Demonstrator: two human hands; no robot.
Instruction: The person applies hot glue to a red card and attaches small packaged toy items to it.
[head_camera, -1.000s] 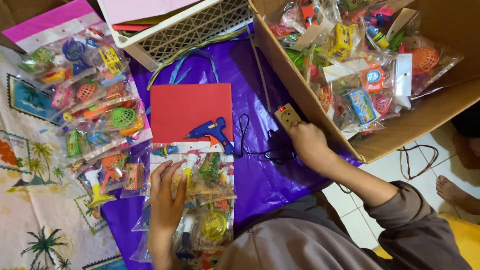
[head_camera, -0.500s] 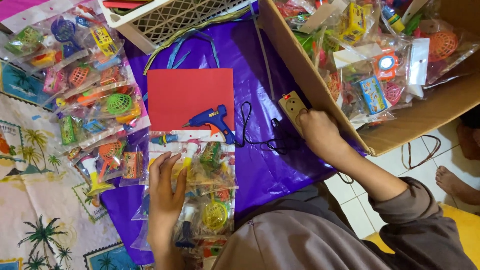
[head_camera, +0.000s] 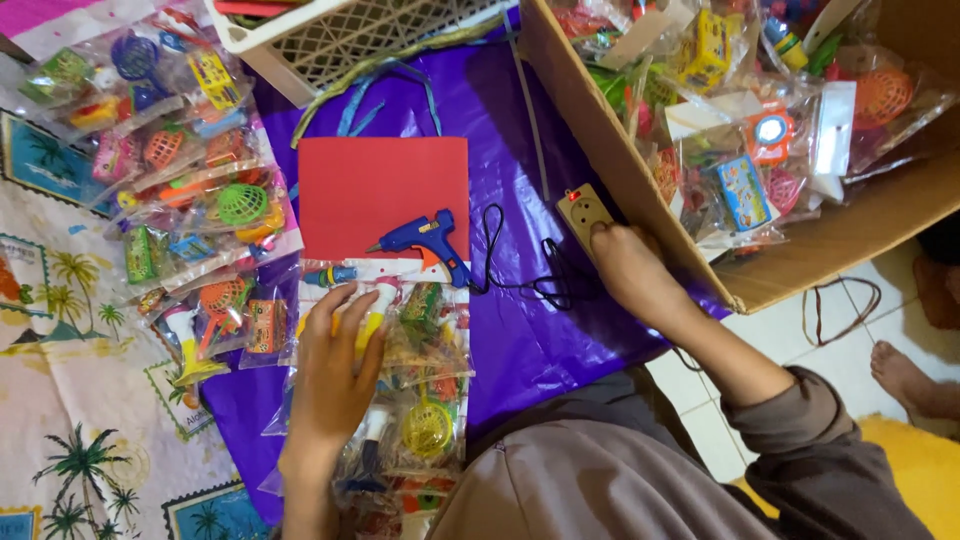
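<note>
Left hand (head_camera: 335, 375) flat, open, pressing toy packet (head_camera: 405, 345); right hand (head_camera: 630, 270) fingers curled on power strip (head_camera: 585, 215). Keep packet pinned, steady strip near glue gun (head_camera: 425, 240).

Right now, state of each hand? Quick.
Left hand: open, flat on a clear toy packet, no grip.
Right hand: fingers on the end of the power strip; whether it grips it cannot be told.

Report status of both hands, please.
Left hand flat on toy packet. Right hand touching power strip beside cardboard box. Blue glue gun lies untouched on red card.
</note>
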